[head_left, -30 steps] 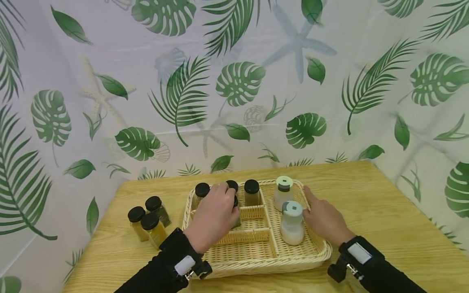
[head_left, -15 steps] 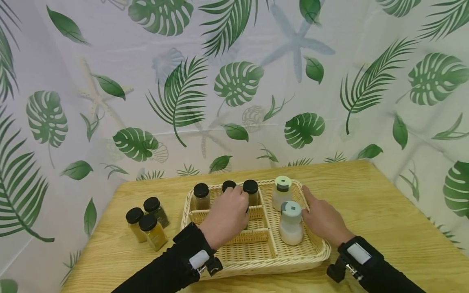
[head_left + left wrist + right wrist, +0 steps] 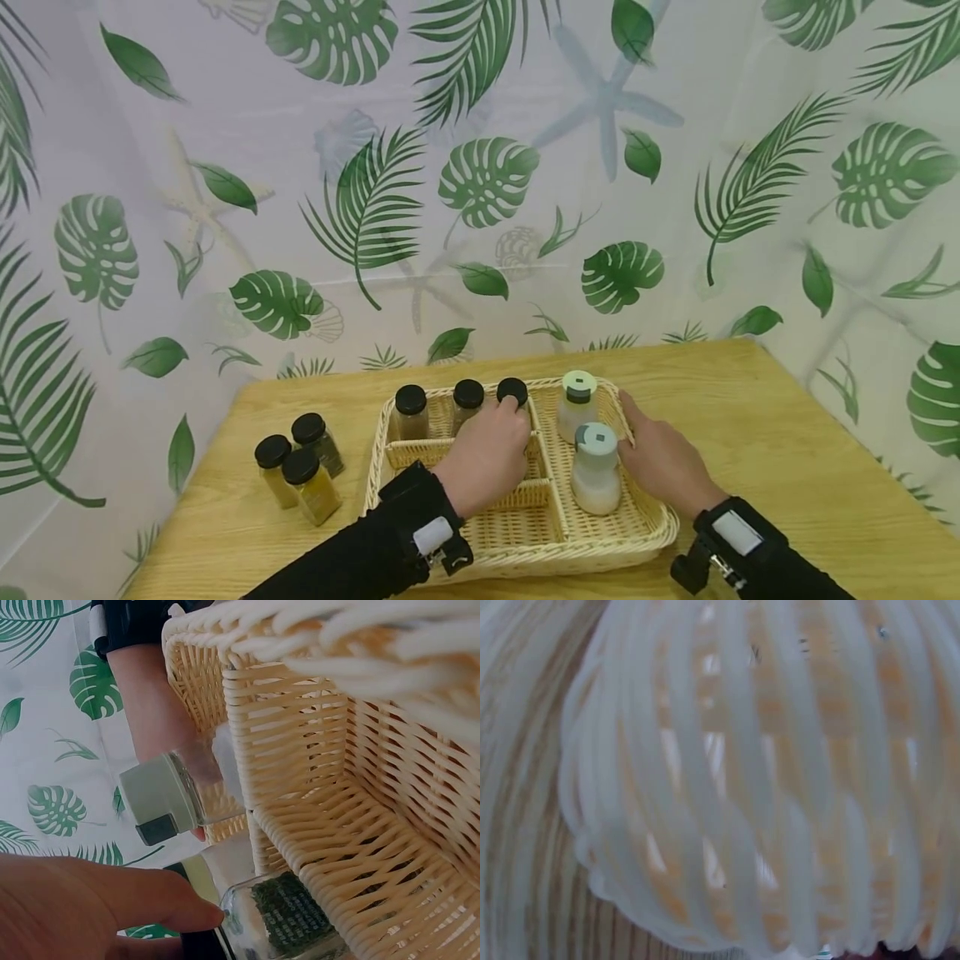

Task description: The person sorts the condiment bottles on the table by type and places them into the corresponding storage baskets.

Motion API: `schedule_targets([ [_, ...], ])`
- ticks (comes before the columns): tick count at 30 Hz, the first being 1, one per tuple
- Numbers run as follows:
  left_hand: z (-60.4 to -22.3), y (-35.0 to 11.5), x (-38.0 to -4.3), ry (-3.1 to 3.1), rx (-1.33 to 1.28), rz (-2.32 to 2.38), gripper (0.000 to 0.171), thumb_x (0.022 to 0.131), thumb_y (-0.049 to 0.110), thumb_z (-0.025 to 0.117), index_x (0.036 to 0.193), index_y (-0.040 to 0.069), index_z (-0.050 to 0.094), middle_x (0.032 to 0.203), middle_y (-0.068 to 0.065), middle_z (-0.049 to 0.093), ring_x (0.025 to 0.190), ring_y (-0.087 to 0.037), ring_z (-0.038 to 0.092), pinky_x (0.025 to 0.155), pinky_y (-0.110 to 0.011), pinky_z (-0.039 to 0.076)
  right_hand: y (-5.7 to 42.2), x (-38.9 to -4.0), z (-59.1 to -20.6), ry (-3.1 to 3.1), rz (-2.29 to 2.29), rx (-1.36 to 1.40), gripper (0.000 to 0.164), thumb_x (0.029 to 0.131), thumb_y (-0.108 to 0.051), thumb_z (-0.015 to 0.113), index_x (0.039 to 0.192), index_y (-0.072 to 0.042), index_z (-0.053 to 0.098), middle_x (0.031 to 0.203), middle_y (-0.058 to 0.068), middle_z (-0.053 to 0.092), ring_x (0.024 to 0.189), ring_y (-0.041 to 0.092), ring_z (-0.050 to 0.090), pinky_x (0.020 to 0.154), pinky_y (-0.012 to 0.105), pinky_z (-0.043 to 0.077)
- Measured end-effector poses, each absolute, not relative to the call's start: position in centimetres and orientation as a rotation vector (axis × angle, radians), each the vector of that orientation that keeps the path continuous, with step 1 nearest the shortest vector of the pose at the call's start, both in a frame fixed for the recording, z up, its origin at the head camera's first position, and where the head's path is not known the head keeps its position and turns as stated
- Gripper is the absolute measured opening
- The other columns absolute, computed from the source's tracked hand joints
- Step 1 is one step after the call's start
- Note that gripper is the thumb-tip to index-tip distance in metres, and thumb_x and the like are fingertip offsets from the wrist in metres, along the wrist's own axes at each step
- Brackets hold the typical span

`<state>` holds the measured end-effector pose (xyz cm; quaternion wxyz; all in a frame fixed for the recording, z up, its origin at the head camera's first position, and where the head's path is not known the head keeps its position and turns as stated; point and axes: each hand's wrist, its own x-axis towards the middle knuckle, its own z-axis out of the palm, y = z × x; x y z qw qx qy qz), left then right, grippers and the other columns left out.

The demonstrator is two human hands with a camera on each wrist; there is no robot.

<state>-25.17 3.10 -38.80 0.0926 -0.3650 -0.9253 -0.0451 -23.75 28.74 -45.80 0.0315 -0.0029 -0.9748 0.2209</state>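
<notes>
My left hand point(image 3: 487, 454) is over the middle compartment of a wicker basket point(image 3: 525, 554). It pinches a spice jar point(image 3: 289, 911) by its black lid; through the glass, green dried herbs show in the left wrist view. From above, the hand hides this jar. At the basket's right side my right hand point(image 3: 667, 458) grips the rim, its thumb on the inner side. Two clear shakers stand in the right compartment, one with a pale green cap point(image 3: 579, 383) and one with a grey-green cap point(image 3: 597, 437). The right wrist view is blurred, filled by woven wicker.
Along the back compartment stand black-lidded jars: a left jar point(image 3: 412, 412), a middle jar point(image 3: 468, 398) and a right jar point(image 3: 512, 390). Left of the basket, a yellow spice jar point(image 3: 313, 492) stands close to two other jars on the wooden table point(image 3: 765, 442).
My left hand has moved rightward across the middle compartment with the herb jar, uncovering the back row's middle jar. The right hand stays on the rim.
</notes>
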Motion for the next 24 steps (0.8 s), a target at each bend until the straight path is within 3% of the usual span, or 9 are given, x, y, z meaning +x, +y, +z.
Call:
schedule_targets([
  [6,-38.9,3.2,-25.2,-2.715,-1.093,-0.162,0.011,0.089,0.004,0.067,0.079,0.008,0.063,0.087,-0.008,0.057,0.064,-0.015,0.044,0.044,-0.020,0.036,28.7,-23.8,-45.8,-2.997,0.693,-0.007,0.072,0.098,-0.015,0.050,0.160,0.000,0.018,0.058,0.002,0.046,0.044,0.013,0.040,0.043,0.029,0.032],
  [10,-39.0,3.1,-25.1,-2.735,-1.080,-0.131,0.002,0.090,0.007,0.067,0.088,0.006,0.067,0.089,-0.008,0.058,0.066,-0.014,0.044,0.045,-0.020,0.038,28.5,-23.7,-45.8,-3.002,0.710,-0.001,0.072,0.098,-0.015,0.050,0.160,-0.001,0.018,0.059,0.002,0.047,0.044,0.013,0.040,0.043,0.029,0.032],
  [14,-39.1,2.7,-25.1,-2.725,-1.076,-0.118,0.005,0.091,0.009,0.066,0.093,0.006,0.068,0.091,-0.007,0.059,0.067,-0.014,0.046,0.046,-0.021,0.040,28.2,-23.8,-45.7,-3.003,0.719,0.007,0.072,0.098,-0.015,0.050,0.160,-0.001,0.018,0.057,0.001,0.046,0.043,0.013,0.040,0.043,0.028,0.032],
  [19,-39.3,2.3,-25.2,-2.729,-1.067,-0.114,0.013,0.091,0.021,0.069,0.092,0.009,0.064,0.090,-0.006,0.057,0.069,-0.016,0.050,0.048,-0.025,0.043,28.2,-23.9,-45.7,-3.007,0.723,0.005,0.072,0.098,-0.016,0.049,0.160,-0.001,0.017,0.056,0.001,0.045,0.043,0.013,0.039,0.043,0.028,0.031],
  [24,-39.3,2.0,-25.0,-2.694,-1.046,-0.134,0.020,0.094,0.030,0.066,0.101,0.011,0.063,0.095,-0.007,0.058,0.077,-0.019,0.055,0.053,-0.026,0.047,28.5,-23.8,-45.7,-3.017,0.727,-0.001,0.073,0.098,-0.017,0.047,0.161,-0.001,0.014,0.056,0.001,0.044,0.043,0.013,0.039,0.043,0.029,0.031],
])
